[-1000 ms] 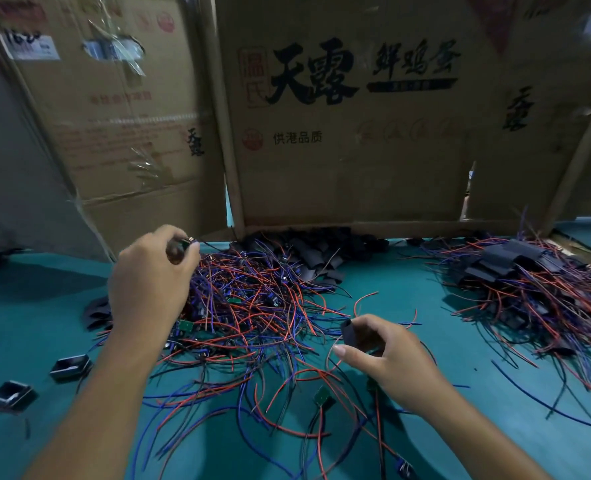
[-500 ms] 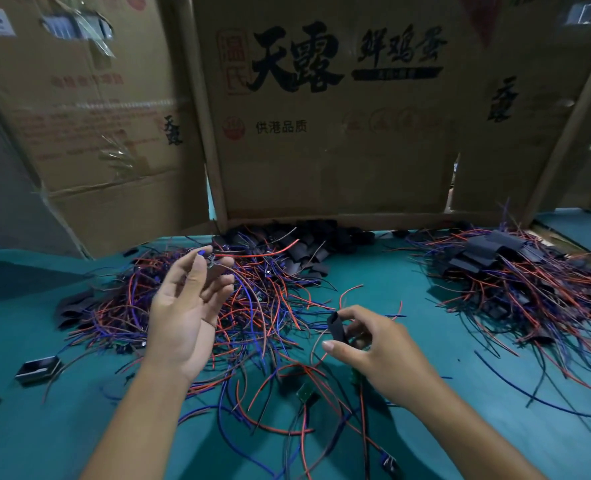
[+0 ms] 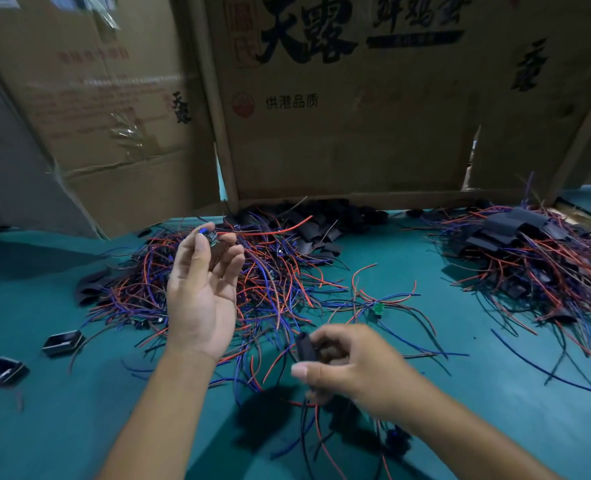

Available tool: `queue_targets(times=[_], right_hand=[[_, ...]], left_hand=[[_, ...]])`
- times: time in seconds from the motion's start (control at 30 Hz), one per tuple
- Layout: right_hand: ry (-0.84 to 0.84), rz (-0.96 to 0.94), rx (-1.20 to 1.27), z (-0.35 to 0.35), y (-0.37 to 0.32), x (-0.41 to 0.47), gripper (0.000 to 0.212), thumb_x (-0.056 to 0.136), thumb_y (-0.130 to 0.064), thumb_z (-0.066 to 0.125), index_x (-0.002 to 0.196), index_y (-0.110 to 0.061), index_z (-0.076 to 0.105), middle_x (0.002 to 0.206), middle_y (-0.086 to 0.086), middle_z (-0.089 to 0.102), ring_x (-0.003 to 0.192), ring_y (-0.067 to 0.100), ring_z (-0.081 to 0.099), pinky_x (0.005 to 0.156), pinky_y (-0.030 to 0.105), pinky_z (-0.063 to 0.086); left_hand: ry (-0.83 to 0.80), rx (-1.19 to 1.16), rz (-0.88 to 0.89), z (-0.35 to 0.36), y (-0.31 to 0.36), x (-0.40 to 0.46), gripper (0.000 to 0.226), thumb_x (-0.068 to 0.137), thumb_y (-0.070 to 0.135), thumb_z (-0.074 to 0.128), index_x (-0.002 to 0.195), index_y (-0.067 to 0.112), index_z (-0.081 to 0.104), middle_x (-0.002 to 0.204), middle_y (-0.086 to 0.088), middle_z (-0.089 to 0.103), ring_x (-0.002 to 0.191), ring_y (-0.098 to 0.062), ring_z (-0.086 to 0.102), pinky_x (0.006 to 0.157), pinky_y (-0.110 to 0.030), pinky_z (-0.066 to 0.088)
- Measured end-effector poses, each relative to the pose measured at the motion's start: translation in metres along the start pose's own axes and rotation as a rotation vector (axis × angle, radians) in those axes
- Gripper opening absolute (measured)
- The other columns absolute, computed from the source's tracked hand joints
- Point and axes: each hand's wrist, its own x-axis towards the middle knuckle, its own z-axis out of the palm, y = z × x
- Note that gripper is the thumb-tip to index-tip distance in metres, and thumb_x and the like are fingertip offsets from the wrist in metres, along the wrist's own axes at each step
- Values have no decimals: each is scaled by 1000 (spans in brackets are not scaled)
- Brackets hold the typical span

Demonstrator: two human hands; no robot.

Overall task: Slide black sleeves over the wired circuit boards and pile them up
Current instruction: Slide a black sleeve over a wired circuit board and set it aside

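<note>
The left hand (image 3: 202,299) is raised palm-up above the table (image 3: 62,427), its grip pinching a small circuit board (image 3: 211,236) between thumb tip and fingertips, the other fingers loosely spread; a red wire (image 3: 273,230) runs rightward from the board. The right hand (image 3: 353,365), nearer and lower, curls its grip around a black sleeve (image 3: 304,346), with red and dark wires trailing down below it. Behind the left hand lies a tangled heap of wired boards (image 3: 270,282) in red and blue, and beyond that, against the far wall, a mound of loose black sleeves (image 3: 325,223). At far right sits a pile of sleeved boards (image 3: 522,251). Two small black open housings (image 3: 62,342) rest at near left. The table is covered in teal, and flattened cardboard boxes (image 3: 339,116) with printed characters stand upright along its far edge.
</note>
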Motion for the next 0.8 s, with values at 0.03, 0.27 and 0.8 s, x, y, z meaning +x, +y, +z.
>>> queue_targets(times=[0.03, 0.27, 0.8], right_hand=[[-70, 22, 112, 6, 0, 0, 23, 80, -21, 78, 94, -8, 66, 73, 3, 69, 65, 18, 65, 64, 29, 56], [-231, 68, 529, 15, -1, -3, 37, 82, -18, 74, 115, -3, 66, 109, 18, 68, 96, 30, 68, 84, 33, 56], [-119, -20, 416, 14, -9, -3, 31, 82, -12, 71, 112, -7, 68, 101, 16, 71, 83, 24, 69, 74, 29, 56]], left_hand=[[-1, -7, 3, 0, 1, 0, 15, 97, 23, 52, 106, 15, 61, 89, -3, 73, 78, -11, 69, 71, -19, 56], [-1, -69, -32, 7, 0, -4, 18, 93, 24, 55, 107, 15, 61, 89, -3, 73, 77, -9, 69, 70, -18, 56], [-62, 8, 10, 14, 0, -12, 16, 102, 19, 45, 106, 16, 60, 88, -2, 72, 77, -11, 67, 72, -19, 56]])
